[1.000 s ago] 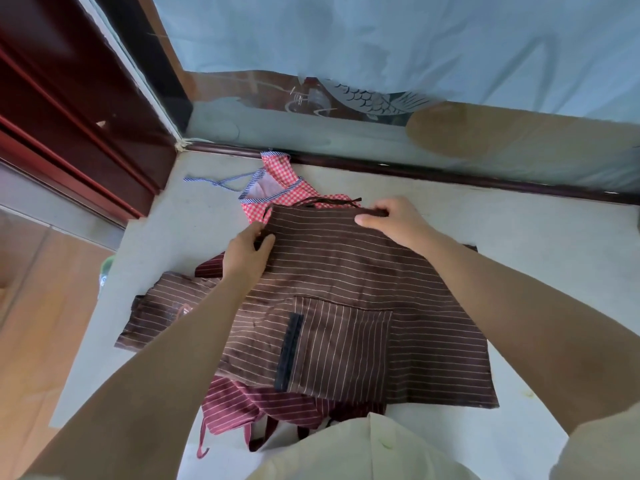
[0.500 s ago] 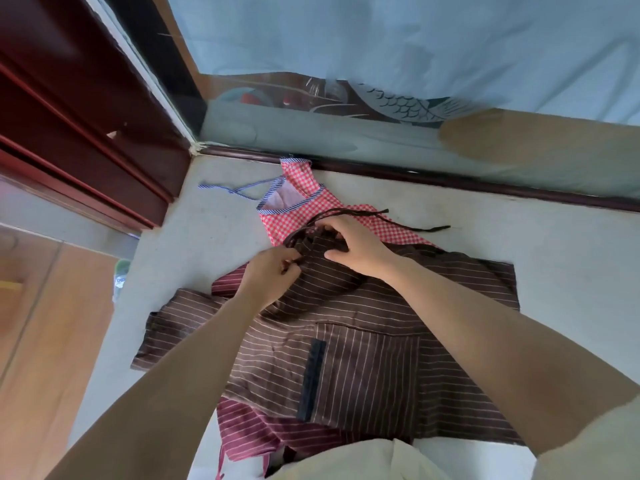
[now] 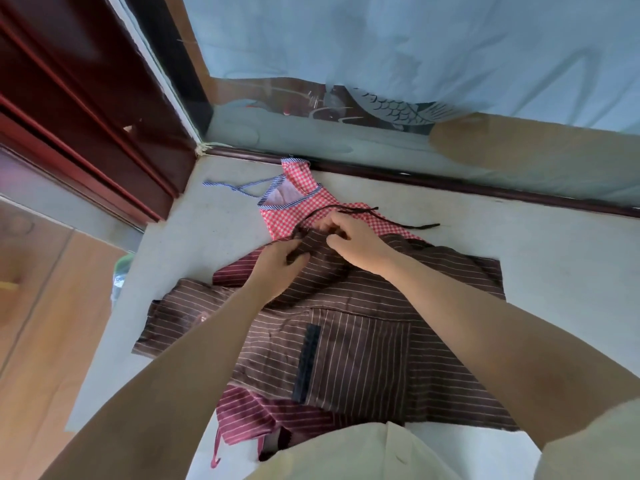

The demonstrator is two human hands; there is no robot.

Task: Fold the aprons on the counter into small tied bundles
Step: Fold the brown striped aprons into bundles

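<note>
Both hands were lying apart along the top edge of the brown striped apron a second ago; now they are working close together, almost touching, at its bunched upper edge. The dark tie is now trailing out just beyond the fingers, across the red gingham apron lying past them. That suggests the person is gathering the straps before folding. The apron is still lying mostly spread on the bench, from the hands back toward the body, so the bundle is hardly begun.

The left hand is pinching a fold of the bunched edge between thumb and fingers. The right hand is curling its fingers into the same edge, where the tie begins. Both forearms are reaching forward and converging. A maroon striped apron is peeking out beneath, nearest the body.
</note>
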